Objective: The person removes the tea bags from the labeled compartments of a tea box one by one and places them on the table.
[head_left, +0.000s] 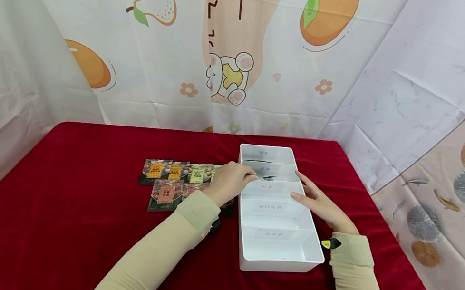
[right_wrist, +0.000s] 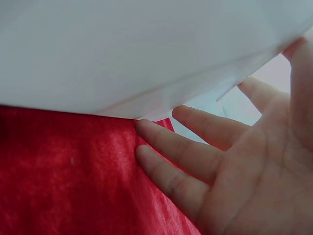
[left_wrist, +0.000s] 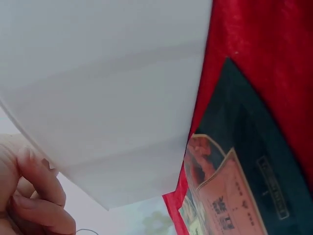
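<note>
White box [head_left: 272, 266], left hand [head_left: 230, 180] curled over one side, hold unclear, right hand [head_left: 322, 205] splayed against the other

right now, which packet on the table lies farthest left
The orange-labelled packet at the back row's left end: its left edge reaches past the pink-labelled packet in front.

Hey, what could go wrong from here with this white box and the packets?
The white box might slide on the red cloth if the right hand, touching its side, pushes. The left sleeve, close to the packets, could catch and shift them.
</note>
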Tool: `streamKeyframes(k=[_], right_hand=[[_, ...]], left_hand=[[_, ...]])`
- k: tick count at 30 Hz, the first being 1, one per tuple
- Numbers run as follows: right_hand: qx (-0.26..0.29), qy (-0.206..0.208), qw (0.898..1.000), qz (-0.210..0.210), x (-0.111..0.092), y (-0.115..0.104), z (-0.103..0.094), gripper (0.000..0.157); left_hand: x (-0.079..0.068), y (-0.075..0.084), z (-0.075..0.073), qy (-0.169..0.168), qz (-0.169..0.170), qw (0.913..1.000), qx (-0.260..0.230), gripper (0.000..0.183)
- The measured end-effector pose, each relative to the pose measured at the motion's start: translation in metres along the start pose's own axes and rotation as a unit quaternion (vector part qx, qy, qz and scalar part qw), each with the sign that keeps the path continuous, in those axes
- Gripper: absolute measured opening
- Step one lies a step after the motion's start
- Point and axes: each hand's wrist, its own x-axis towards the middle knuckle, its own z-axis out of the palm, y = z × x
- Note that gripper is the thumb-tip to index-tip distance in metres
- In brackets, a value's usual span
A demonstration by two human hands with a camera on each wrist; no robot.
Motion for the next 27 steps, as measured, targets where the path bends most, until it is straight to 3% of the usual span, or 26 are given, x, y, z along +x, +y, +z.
streamKeyframes(k=[6,13,18,27], right_hand=[[-0.006,0.001,1.0,0.0,0.0,0.0,0.0,0.077],[0.001,0.002,1.0,-0.003,0.001,0.0,0.0,0.077],[0.011,0.001,1.0,-0.001,0.001,0.0,0.0,0.077],[0.004,0.002,1.0,-0.004,0.001,0.0,0.001,0.077]], left_hand=[[0.001,0.002,-0.006,0.019,-0.026,0.9986,-0.042,0.018],[0.002,0.005,-0.012,0.064,-0.046,0.9896,-0.12,0.019],[0.003,0.006,-0.017,0.104,-0.044,0.9849,-0.131,0.022],[0.002,0.005,-0.024,0.204,-0.013,0.9662,-0.157,0.024]])
